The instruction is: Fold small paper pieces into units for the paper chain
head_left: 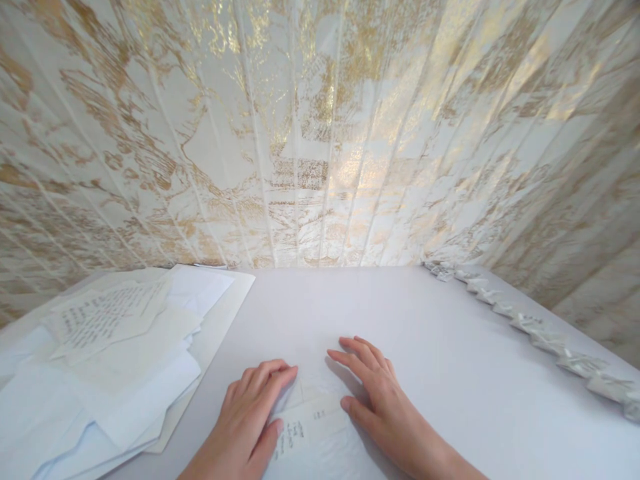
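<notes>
Handwritten slip [320,421] lies on the white bench [480,373] at the near edge of the view, between the person's two hands. Dark writing runs in short lines near its left side, with a smaller mark further right. Around its lower part shows a pale, wrinkled layer [320,460], possibly thin film or paper; which of these cannot be told. The left hand [250,413] is palm down, fingers bent and close together, its thumb spread away from them and resting at the slip's left edge. The right hand [373,387] is open too, fingers extended and slightly fanned, its thumb tip just beside the slip's right edge; whether it touches cannot be told. The two hands are apart from each other. On the left of the bench lies a loose, overlapping pile of papers [135,387], with a closely written sheet [110,313] on top. Along the right edge runs a row of small, greyish-white folded pieces [540,337]. Behind the bench hangs a pleated white curtain [310,133] with a gold pattern.
</notes>
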{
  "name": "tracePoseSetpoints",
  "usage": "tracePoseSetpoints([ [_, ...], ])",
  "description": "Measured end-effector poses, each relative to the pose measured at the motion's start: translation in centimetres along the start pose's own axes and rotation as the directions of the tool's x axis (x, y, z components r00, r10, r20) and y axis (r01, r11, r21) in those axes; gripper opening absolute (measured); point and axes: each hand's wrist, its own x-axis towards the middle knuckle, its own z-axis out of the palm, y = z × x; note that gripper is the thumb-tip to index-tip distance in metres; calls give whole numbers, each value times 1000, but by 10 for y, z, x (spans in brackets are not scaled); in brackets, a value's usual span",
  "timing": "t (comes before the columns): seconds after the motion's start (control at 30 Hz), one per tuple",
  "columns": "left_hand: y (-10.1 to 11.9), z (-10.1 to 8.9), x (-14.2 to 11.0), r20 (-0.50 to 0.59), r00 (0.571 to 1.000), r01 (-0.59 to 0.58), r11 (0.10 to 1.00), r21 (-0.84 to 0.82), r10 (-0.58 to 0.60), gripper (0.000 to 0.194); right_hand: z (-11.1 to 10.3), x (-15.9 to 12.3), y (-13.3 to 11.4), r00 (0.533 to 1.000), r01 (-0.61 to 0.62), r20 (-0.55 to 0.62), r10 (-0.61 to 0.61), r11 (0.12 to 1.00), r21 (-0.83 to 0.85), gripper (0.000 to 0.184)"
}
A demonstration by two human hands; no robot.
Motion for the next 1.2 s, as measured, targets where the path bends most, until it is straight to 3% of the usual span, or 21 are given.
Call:
tracePoseSetpoints([
  [0.13,13,-11,23,172,984,-59,998,24,54,56,2,0,1,997,59,-43,-58,998,30,62],
  [0.27,31,-16,41,220,973,48,995,85,-65,46,5,-1,2,988,116,-119,-99,983,143,51],
  [0.4,30,-18,46,322,931,165,985,48,-171,21,5,-3,-2,991,95,-116,-60,942,322,47],
  [0.5,27,-15,45,333,930,237,946,-220,-155,6,10,-2,-10,996,55,-94,-13,884,464,45],
  [0.6,32,-9,45,295,949,280,732,-621,-113,30,21,2,-17,996,27,-79,30,775,631,29],
  [0.67,35,-3,45,232,969,235,612,-756,-86,39,27,4,-18,989,94,-146,11,720,688,19],
  [0.7,36,-1,45,180,980,191,605,-773,-79,40,28,5,-17,977,148,-213,-3,728,670,14],
  [0.77,33,4,45,63,993,111,682,-723,-95,33,24,6,-13,941,245,-333,-68,814,526,13],
  [0.83,27,9,43,-37,990,88,790,-607,-138,14,13,6,-7,901,336,-360,-242,915,224,23],
  [0.87,25,11,42,-83,985,83,836,-543,-152,9,8,7,-4,883,368,-329,-336,929,41,24],
  [0.97,20,19,37,-148,983,48,933,-358,-107,35,-3,9,1,894,350,-179,-411,889,-295,27],
  [1.07,21,25,33,-113,994,-16,975,-223,-9,36,-2,9,2,930,302,-88,-356,879,-369,29],
  [1.2,20,27,29,-115,991,-76,991,-110,63,20,-2,5,2,961,261,-32,-275,939,-224,39],
])
